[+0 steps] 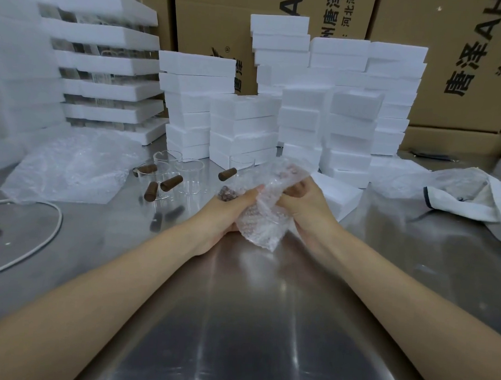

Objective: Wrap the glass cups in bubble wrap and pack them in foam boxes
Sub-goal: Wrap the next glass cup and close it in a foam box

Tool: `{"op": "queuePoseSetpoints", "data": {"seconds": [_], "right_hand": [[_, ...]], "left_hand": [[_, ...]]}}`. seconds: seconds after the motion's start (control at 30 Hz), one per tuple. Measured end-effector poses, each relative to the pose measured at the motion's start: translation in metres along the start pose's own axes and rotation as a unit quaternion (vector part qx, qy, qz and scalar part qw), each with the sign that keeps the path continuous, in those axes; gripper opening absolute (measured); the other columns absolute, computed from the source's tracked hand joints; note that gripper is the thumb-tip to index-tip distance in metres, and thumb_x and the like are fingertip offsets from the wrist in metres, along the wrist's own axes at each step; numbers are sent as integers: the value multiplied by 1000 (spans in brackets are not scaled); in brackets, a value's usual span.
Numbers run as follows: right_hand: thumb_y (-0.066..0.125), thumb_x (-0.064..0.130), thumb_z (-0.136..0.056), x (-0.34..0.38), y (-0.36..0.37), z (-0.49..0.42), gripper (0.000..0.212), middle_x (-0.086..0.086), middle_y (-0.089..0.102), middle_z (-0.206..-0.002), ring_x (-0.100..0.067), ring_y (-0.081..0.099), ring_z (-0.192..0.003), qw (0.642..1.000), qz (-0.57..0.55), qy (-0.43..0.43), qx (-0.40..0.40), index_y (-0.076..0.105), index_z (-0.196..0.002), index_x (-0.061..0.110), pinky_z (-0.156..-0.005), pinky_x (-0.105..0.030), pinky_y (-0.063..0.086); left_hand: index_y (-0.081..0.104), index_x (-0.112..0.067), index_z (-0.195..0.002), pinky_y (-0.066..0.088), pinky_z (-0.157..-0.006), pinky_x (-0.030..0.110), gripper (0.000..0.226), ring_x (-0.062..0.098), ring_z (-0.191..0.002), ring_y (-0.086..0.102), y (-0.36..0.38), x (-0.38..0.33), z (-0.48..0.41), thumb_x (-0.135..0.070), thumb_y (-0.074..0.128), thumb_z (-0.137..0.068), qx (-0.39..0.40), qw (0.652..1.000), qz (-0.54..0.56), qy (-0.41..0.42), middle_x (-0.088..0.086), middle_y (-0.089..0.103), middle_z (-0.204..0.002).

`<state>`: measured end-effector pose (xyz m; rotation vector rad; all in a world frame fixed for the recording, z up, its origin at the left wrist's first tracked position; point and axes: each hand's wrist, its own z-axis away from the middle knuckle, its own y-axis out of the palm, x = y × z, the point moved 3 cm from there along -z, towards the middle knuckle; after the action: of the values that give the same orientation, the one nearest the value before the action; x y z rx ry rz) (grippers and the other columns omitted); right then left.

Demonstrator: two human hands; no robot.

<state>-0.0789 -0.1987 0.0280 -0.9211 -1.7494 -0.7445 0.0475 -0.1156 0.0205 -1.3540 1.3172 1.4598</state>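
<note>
Both hands hold a bubble-wrapped glass cup [264,202] just above the steel table [251,320]. My left hand [230,215] grips the bundle's left side, where a brown handle pokes out. From the right, my right hand [303,210] presses the wrap around it. Several bare glass cups [174,177] with brown wooden handles stand to the left. One more cup [236,167] stands just behind the bundle. An open foam box [337,194] lies right behind my right hand. Stacks of closed foam boxes [302,117] rise at the back.
A pile of bubble wrap sheets [70,168] lies at the left. Foam trays holding glasses [104,74] are stacked far left. A white cloth [481,199] lies at the right, a white cable [34,242] at the left edge. Cardboard cartons [467,70] line the back.
</note>
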Motion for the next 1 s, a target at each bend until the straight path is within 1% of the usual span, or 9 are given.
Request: {"op": "queuePoseSetpoints", "data": {"seconds": [0.1,0.2,0.27,0.33,0.47,0.53,0.63,0.77,1.0], "right_hand": [[71,-13,-69,13,2,4,28,11,63,-71,-5,57,-68,979,166,-119,23,65,-71,14,-62,-19,45],[61,-19,-70,19,12,9,30,6,61,-74,-18,55,-81,950,249,-181,52,65,-69,11,-73,-30,45],[60,-3,-79,21,12,12,10,-1,64,-77,-24,54,-88,929,300,-197,94,65,-73,3,-79,-34,44],[48,18,-87,19,10,13,29,-14,65,-88,-23,52,-96,911,350,-176,129,66,-83,-5,-86,-31,42],[55,7,-90,11,12,8,27,-30,59,-96,-35,54,-93,956,261,-72,110,61,-71,-12,-77,-26,37],[60,-2,-85,8,17,9,9,-22,64,-93,-28,59,-85,973,208,-31,95,68,-82,-5,-80,-30,43],[59,-15,-76,6,17,8,42,-3,57,-102,-15,54,-95,990,130,2,46,58,-99,19,-84,-32,47],[49,-16,-79,2,13,5,46,-14,55,-119,-27,58,-106,992,62,111,15,58,-110,18,-86,-33,50],[46,-12,-80,-1,13,10,43,-2,69,-103,-23,60,-113,995,73,56,36,70,-83,23,-94,-31,48]], "left_hand": [[69,-18,-103,57,-65,26,41,18,-90,72,-3,1,-3,-39,73,-68,-25,999,24,0,4,75,-100],[69,-11,-101,57,-65,29,21,24,-89,72,-9,6,-6,-19,72,-82,-76,995,63,7,10,74,-98],[68,-7,-105,58,-72,33,22,25,-90,71,-14,7,-8,-11,71,-84,-111,991,65,32,14,73,-100],[68,-9,-98,57,-76,31,16,21,-85,67,-20,3,-8,-7,72,-83,-155,985,9,80,11,72,-94],[64,-20,-73,54,-55,23,22,6,-62,57,-22,-7,-3,-2,67,-85,-189,953,-142,190,-5,62,-71],[63,-23,-74,53,-60,27,21,9,-67,55,-17,-11,2,-7,66,-87,-189,926,-217,245,-8,62,-73],[65,-19,-79,47,-72,22,8,-1,-76,55,-7,-16,9,-15,62,-85,-167,880,-306,322,-11,62,-79],[66,-9,-93,43,-80,18,13,5,-90,55,0,-19,17,-18,61,-85,-64,853,-378,355,-8,58,-92],[63,-8,-76,44,-76,39,27,23,-71,55,23,-24,22,-24,52,-95,-7,702,-583,408,-1,59,-71]]}}
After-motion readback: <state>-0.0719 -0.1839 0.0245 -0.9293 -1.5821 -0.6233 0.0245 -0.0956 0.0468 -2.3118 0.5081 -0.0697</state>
